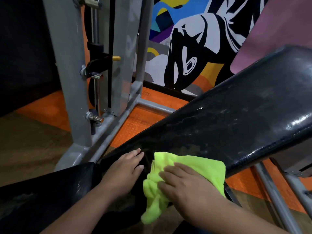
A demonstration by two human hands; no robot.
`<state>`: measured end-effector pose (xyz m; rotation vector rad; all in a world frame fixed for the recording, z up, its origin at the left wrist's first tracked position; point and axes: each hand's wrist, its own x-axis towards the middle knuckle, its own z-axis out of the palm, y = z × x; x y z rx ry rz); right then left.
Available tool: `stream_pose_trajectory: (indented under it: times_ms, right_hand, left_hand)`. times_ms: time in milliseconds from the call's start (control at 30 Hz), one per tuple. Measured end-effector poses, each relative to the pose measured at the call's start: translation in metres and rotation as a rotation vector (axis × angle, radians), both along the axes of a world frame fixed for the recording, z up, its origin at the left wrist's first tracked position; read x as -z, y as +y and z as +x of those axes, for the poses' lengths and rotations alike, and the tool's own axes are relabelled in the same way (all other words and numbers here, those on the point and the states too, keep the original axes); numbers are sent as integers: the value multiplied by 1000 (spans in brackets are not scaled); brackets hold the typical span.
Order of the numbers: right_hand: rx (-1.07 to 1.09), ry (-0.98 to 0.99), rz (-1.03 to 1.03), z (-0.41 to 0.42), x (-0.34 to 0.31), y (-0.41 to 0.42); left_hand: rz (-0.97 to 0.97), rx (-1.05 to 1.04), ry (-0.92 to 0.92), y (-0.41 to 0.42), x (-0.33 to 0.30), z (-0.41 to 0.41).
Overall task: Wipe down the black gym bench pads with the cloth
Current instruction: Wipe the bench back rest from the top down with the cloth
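The right hand [184,184] pressed the green cloth [190,166] flat-fingered on the inclined back pad [236,119], the left hand [125,168] rested open beside; wiping upward seemed next.

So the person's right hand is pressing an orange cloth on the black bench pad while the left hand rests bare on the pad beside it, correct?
Not quite: the cloth is bright yellow-green, not orange; orange is the floor colour. The head view shows it. The rest holds: the right hand presses the cloth on the black bench pad, and the left hand rests bare on the pad beside it.
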<state>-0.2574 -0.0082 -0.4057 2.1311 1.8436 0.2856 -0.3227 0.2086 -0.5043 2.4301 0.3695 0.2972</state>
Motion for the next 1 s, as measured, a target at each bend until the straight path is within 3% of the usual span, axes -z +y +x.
stream_pose_trajectory:
  times_ms: [633, 833, 1000]
  right_hand:
    - [61, 32, 26, 4, -2, 6]
    - [103, 58, -32, -2, 4, 23]
    - [166, 48, 20, 7, -6, 39]
  left_hand:
    - [-14, 40, -152, 8, 27, -30]
    - [0, -34, -196, 3, 37, -35]
    - [-23, -42, -117, 6, 30, -30]
